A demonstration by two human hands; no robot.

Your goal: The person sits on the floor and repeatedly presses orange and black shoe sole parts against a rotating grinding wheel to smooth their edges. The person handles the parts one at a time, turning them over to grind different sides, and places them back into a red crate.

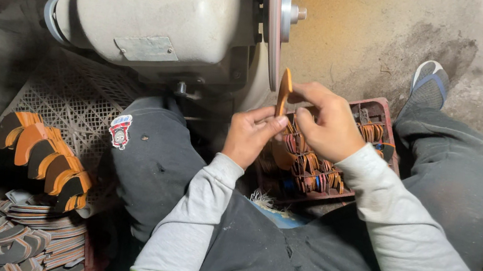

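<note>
Both hands on one orange sole piece [285,92], held on edge and upright, just beside the grinder disc [271,23]; contact with the disc not clear. Left hand [249,135] pinches its lower end, thumb up. Right hand [325,122] closed round its far side, likely to steady it against the wheel. Red crate [382,113] of like pieces sits under the hands, within reach. Finished-looking soles [45,158] stacked at left by the grinder motor [158,10]

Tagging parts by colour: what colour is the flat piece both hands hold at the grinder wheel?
Orange piece, held edge-on by left hand and right hand; the head view shows it.
</note>
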